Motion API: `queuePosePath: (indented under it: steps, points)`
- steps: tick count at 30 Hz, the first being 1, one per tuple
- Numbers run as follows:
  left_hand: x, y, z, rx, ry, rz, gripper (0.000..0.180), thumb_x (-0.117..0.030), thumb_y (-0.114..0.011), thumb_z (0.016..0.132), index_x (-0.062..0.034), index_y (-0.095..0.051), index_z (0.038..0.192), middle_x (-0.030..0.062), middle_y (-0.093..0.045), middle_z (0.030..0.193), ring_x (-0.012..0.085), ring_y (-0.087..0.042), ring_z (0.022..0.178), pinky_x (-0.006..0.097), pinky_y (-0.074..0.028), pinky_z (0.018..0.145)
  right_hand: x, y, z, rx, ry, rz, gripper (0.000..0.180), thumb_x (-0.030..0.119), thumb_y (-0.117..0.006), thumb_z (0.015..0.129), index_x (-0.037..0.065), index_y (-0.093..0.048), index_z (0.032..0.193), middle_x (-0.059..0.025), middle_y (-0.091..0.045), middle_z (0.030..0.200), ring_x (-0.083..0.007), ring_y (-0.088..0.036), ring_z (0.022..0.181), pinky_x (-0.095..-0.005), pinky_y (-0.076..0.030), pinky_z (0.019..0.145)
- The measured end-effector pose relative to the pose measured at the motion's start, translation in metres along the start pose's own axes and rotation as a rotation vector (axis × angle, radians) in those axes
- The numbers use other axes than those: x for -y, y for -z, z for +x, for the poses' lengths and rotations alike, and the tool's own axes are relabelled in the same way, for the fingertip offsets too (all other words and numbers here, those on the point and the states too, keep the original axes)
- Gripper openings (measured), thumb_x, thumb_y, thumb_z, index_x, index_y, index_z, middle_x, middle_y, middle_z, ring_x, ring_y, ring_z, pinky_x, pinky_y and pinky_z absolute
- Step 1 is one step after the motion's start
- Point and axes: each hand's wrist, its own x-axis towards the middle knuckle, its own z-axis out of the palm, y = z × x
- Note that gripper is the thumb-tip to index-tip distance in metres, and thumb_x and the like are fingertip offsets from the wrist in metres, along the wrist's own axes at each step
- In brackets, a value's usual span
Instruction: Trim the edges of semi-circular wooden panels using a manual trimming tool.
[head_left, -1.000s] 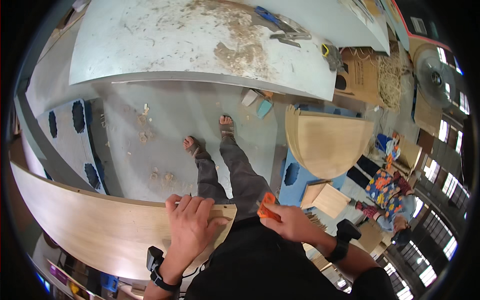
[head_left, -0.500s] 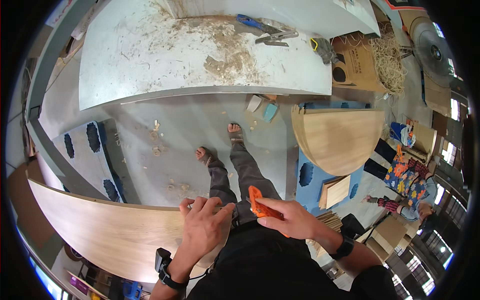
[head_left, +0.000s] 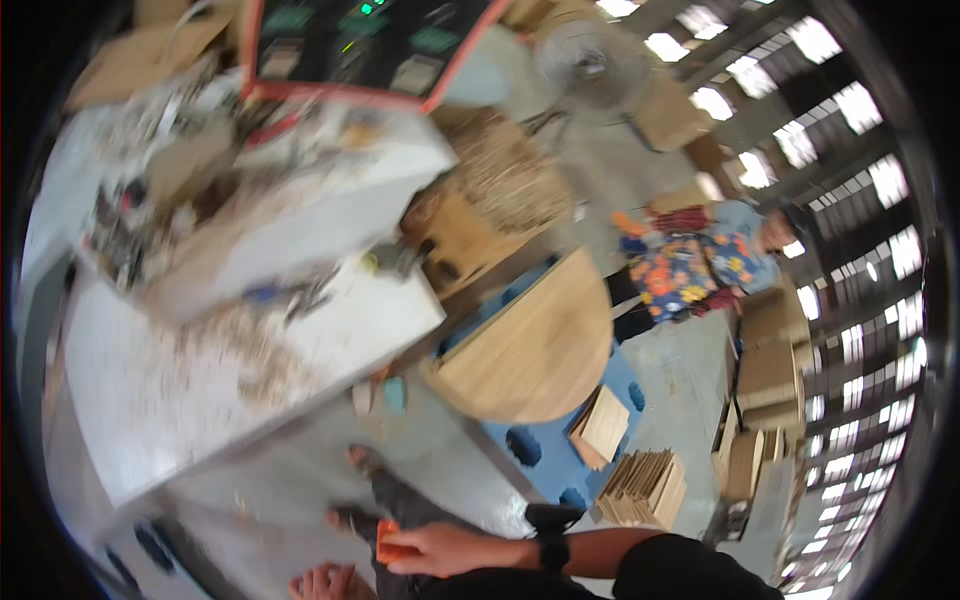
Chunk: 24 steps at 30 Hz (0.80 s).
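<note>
On the workshop floor (head_left: pixel 670 400), boards (head_left: pixel 530 350) rest on a pallet (head_left: pixel 555 475), likely for protection, while the right hand (head_left: pixel 445 550) pinches an orange tool (head_left: pixel 388 541) over the legs (head_left: pixel 410 497), the blurred left hand's (head_left: pixel 330 582) grip unclear.

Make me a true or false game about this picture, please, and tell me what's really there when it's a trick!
1. The right hand has an orange tool in its grip. True.
2. The big wooden board is a square. False: it has a rounded edge.
3. A blue pallet is under that board. True.
4. The other person wears plain white. False: their clothes have colourful flowers.
5. A round fan shows near the top. True.
</note>
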Motion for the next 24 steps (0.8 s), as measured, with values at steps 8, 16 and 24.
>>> queuePosePath:
  steps: [8,16,24]
  points:
    - [0.025,-0.002,0.018,-0.265,-0.013,-0.095,0.017,-0.022,-0.066,0.084,-0.011,-0.071,0.097,0.0088,-0.068,0.102,0.0293,-0.062,0.098,0.044,-0.044,0.088,-0.017,0.0,-0.071,-0.355,0.193,0.044,0.044,0.047,-0.062,0.088,0.014,-0.066,0.116,-0.0123,-0.071,0.098,-0.0251,-0.068,0.089,-0.0365,-0.05,0.076]
    - [0.066,0.02,0.039,-0.171,0.113,-0.119,0.028,-0.024,-0.056,0.092,-0.003,-0.072,0.1,0.0161,-0.071,0.1,0.0352,-0.065,0.096,0.044,-0.048,0.09,-0.046,-0.019,-0.104,-0.486,0.257,0.09,0.047,0.045,-0.062,0.089,0.008,-0.065,0.118,-0.0105,-0.07,0.108,-0.0227,-0.065,0.095,-0.0365,-0.05,0.08]
    - [0.075,0.013,0.038,-0.28,-0.005,-0.046,0.033,-0.027,-0.052,0.094,-0.0015,-0.071,0.105,0.0183,-0.071,0.1,0.0354,-0.068,0.092,0.044,-0.052,0.085,-0.076,-0.063,-0.144,-0.599,0.231,0.184,0.047,0.05,-0.063,0.089,0.009,-0.067,0.113,-0.0068,-0.069,0.085,-0.017,-0.062,0.074,-0.0323,-0.048,0.067]
